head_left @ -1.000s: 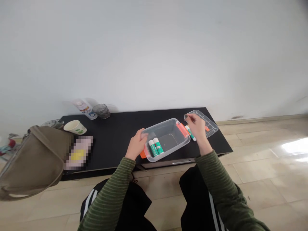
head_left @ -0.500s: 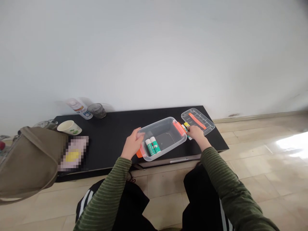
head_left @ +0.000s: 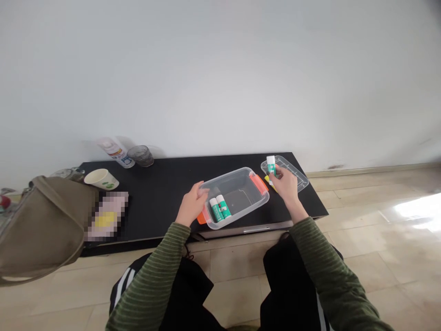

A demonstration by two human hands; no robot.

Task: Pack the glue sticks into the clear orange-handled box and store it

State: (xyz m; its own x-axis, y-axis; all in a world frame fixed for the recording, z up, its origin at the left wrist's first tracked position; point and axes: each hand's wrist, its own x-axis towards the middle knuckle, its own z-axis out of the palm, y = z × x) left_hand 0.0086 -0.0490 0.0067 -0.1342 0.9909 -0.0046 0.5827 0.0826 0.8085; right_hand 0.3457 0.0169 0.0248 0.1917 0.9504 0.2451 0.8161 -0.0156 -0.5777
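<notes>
A clear plastic storage box (head_left: 237,219) with orange latches stands without its lid near the cabinet's front edge. Inside, at its left end, lie two green-and-white glue sticks (head_left: 220,209) side by side. My left hand (head_left: 190,203) grips the left rim of the box, fingers at the edge. My right hand (head_left: 287,183) holds a third glue stick (head_left: 271,164) upright in its fingers, white cap up, raised to the right of the box. Under that hand, partly hidden, is a yellow item (head_left: 269,181). The clear lid (head_left: 300,177) lies behind the right hand.
The black cabinet top (head_left: 161,193) runs along a white wall. On its left are a spray can (head_left: 117,153), a dark glass (head_left: 141,156), a paper cup (head_left: 101,179) and a blurred pink-and-yellow packet (head_left: 108,216). A brown bag (head_left: 44,225) overhangs the left end.
My right hand has lifted a glue stick from beside the box's right end, up over the lid. My left hand has stayed on the rim.
</notes>
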